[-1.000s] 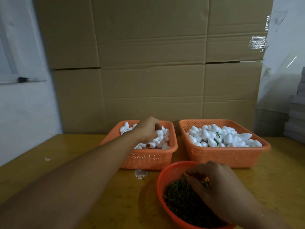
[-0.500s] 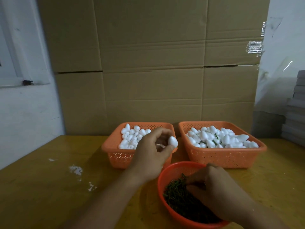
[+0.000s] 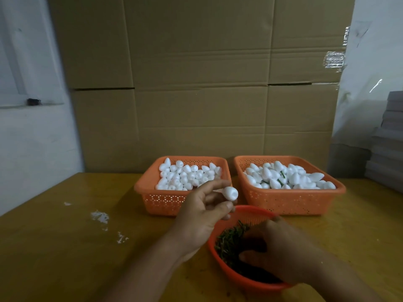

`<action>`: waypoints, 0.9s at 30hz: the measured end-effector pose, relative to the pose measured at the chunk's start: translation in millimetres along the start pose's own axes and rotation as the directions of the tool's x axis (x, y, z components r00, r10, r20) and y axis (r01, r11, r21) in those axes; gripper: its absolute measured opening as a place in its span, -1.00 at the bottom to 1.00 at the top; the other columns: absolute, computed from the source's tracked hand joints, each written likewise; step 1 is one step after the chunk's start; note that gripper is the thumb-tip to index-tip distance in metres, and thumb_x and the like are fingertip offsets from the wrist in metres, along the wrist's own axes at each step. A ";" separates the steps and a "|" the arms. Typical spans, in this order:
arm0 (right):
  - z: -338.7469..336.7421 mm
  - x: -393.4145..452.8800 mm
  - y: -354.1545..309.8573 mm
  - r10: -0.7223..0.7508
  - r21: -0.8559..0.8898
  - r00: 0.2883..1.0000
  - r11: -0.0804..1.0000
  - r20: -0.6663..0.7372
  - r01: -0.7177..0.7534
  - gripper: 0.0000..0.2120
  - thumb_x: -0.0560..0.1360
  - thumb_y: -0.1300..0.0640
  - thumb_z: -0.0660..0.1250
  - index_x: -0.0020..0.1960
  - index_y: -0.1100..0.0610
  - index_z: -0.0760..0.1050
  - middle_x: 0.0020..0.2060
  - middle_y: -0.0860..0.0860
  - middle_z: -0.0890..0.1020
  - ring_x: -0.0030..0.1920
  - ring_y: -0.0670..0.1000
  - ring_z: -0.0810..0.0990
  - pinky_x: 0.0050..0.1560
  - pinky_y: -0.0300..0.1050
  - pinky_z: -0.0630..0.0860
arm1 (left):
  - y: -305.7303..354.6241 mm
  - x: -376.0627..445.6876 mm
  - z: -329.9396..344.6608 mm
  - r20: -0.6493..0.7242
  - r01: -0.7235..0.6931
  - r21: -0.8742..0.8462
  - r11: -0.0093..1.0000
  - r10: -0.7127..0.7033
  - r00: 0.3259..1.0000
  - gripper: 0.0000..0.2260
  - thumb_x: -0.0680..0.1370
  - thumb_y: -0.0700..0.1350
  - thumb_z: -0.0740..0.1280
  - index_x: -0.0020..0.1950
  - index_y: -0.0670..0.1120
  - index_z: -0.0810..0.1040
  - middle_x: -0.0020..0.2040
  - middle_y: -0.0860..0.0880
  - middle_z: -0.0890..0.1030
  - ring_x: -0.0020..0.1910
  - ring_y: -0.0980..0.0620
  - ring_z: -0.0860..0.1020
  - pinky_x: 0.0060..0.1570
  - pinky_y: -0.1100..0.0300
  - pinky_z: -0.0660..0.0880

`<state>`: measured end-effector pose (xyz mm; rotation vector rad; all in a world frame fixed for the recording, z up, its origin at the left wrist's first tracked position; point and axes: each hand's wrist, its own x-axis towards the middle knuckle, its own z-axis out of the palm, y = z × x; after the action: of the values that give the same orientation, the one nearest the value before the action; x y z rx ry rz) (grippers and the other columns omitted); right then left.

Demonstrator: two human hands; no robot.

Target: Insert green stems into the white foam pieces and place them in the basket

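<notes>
My left hand (image 3: 202, 216) holds a white foam piece (image 3: 230, 193) between thumb and fingertips, in the air in front of the left orange basket (image 3: 152, 199), which is full of plain foam pieces. My right hand (image 3: 281, 251) reaches down into the round orange bowl (image 3: 231, 273) of green stems (image 3: 229, 240); its fingers are curled among the stems, and whether they grip one is hidden. The right orange basket (image 3: 292, 201) holds foam pieces, a few with green stems showing.
Everything stands on a yellow wooden table (image 3: 65, 247) with white foam crumbs (image 3: 100, 216) at the left. Large cardboard boxes (image 3: 196, 83) form a wall right behind the baskets. A stack of grey sheets (image 3: 390, 138) rises at the far right.
My left hand has drawn back out of the left basket towards me with a foam piece in its fingers. My right hand has stayed in the stem bowl, fingers working among the stems.
</notes>
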<state>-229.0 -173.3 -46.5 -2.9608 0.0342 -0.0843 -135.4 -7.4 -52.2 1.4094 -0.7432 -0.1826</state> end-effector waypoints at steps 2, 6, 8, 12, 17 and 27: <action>0.1 -0.1 -0.9 0.007 -0.029 0.999 1.000 0.034 -0.006 -0.63 0.45 -0.30 0.33 0.17 -0.17 0.55 0.01 -0.16 0.62 0.09 -0.11 0.53 0.10 -0.03 0.57 | -1.0 -1.9 -0.4 0.013 -0.003 -0.018 1.000 0.003 1.000 -0.67 0.57 -0.33 0.35 0.28 -0.05 0.55 0.03 -0.18 0.68 -0.04 -0.03 0.65 -0.03 0.20 0.55; -0.2 0.6 -1.6 0.030 -0.072 0.997 0.997 0.066 -0.025 -0.73 0.47 -0.17 0.35 0.09 -0.07 0.60 -0.02 -0.12 0.63 0.04 -0.10 0.55 0.06 -0.05 0.59 | -3.2 -3.7 0.5 0.022 0.004 -0.061 0.998 -0.002 1.000 -0.77 0.57 -0.23 0.38 0.21 -0.05 0.59 -0.03 -0.17 0.65 -0.09 0.01 0.60 -0.07 0.18 0.54; 0.2 1.1 -2.8 0.041 -0.073 0.997 0.997 0.066 -0.036 -0.75 0.47 -0.11 0.35 0.11 -0.09 0.62 -0.02 -0.12 0.64 0.04 -0.08 0.57 0.05 -0.05 0.59 | -2.7 -4.4 0.4 0.028 0.009 -0.085 0.996 -0.007 1.000 -0.80 0.52 -0.10 0.43 0.14 -0.02 0.64 -0.04 -0.11 0.64 -0.09 0.02 0.59 -0.08 0.17 0.53; 1.3 2.7 -4.3 0.058 -0.063 0.996 0.997 0.070 -0.054 -0.74 0.46 -0.03 0.35 0.13 -0.15 0.61 0.01 -0.13 0.65 0.07 -0.07 0.60 0.08 -0.05 0.59 | -3.1 -6.0 -1.2 0.055 0.039 -0.150 0.988 -0.031 0.998 -0.72 0.45 0.00 0.46 0.11 -0.06 0.67 -0.06 -0.07 0.64 -0.11 0.03 0.57 -0.09 0.16 0.52; 1.9 3.6 -1.5 0.077 0.018 0.997 0.997 0.011 -0.078 -0.83 0.49 0.04 0.33 0.04 -0.10 0.64 -0.07 -0.13 0.67 -0.06 -0.12 0.62 0.01 -0.08 0.61 | -1.8 -5.7 1.1 0.033 0.054 -0.218 0.975 -0.048 0.998 -0.78 0.58 -0.11 0.36 0.21 -0.12 0.54 -0.15 -0.14 0.60 -0.26 0.00 0.54 -0.27 0.17 0.49; -2.1 2.7 -4.1 0.106 0.173 0.972 0.982 -0.211 -0.070 -0.96 0.48 0.03 0.42 -0.10 -0.06 0.65 -0.21 -0.12 0.68 -0.18 -0.13 0.62 -0.08 -0.13 0.60 | 1.9 -8.4 -0.1 0.047 0.131 -0.296 0.946 -0.123 0.991 -0.88 0.57 -0.03 0.29 0.05 0.01 0.59 -0.27 -0.07 0.54 -0.34 0.04 0.48 -0.35 0.20 0.37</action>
<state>-226.4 -169.7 -43.6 -2.7662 0.1793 -0.3835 -142.4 -2.6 -53.4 1.1670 -0.6186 -0.4005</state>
